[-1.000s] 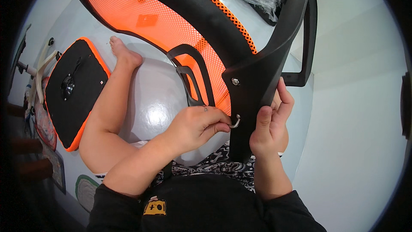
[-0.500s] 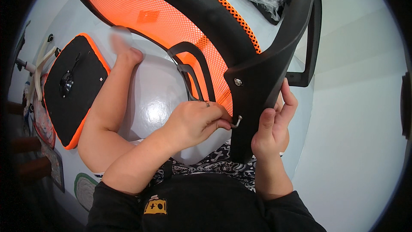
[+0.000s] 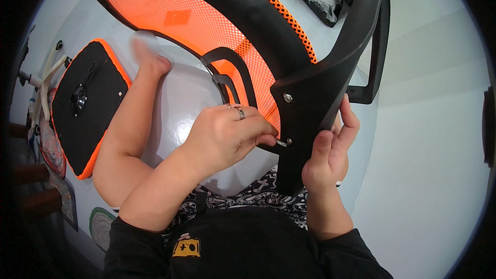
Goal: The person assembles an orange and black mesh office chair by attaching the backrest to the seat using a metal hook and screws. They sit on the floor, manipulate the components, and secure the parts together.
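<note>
Chair backrest, bracket bolt.
Our left hand [image 3: 225, 137] fingers pinch the hex key [image 3: 281, 143]; our right hand [image 3: 328, 152] fingers clasp the black bracket [image 3: 310, 108].

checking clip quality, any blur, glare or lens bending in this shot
Head view: the foot is motion-blurred, while the left hand, right hand and black chair bracket look sharp; glare patch on the glossy floor; fisheye bends edges, with dark corners.

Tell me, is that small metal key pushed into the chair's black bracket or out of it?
In. The metal key, pinched by the left hand, has its tip in a hole of the black bracket, which the right hand steadies.
</note>
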Tool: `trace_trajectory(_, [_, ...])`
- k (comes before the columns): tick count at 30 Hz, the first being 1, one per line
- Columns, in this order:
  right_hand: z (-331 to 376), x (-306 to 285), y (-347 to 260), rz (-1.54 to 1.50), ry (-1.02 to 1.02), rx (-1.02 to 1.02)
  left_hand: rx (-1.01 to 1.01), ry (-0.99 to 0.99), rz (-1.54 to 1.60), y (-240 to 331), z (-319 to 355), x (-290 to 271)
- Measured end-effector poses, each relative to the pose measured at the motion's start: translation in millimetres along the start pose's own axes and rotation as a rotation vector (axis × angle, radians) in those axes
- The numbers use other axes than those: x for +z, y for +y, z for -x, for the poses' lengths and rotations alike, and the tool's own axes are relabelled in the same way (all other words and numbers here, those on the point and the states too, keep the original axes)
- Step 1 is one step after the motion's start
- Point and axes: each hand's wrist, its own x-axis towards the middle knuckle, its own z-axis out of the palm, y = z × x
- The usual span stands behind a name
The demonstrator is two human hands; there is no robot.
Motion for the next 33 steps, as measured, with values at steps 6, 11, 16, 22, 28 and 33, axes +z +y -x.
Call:
trace_trajectory(6, [-1, 2, -1, -0.029, -0.032, -0.021, 0.028, 0.065, 0.033, -2, 8, 4])
trace_trajectory(11, [-2, 3, -2, -0.039, -0.051, -0.030, 0.055, 0.136, -0.021, -1, 17, 6])
trace_trajectory(16, [-1, 5, -3, -0.036, -0.043, -0.029, 0.036, 0.169, 0.005, 0, 20, 9])
trace_trajectory(22, [0, 5, -2, -0.054, -0.041, -0.042, -0.004, 0.162, 0.040, -2, 25, 22])
trace_trajectory(28, [-1, 6, -4, -0.068, -0.058, -0.035, -0.028, 0.129, 0.034, 1, 24, 18])
trace_trajectory(33, [0, 6, -4, -0.067, -0.051, -0.019, -0.022, 0.116, 0.023, 1, 24, 16])
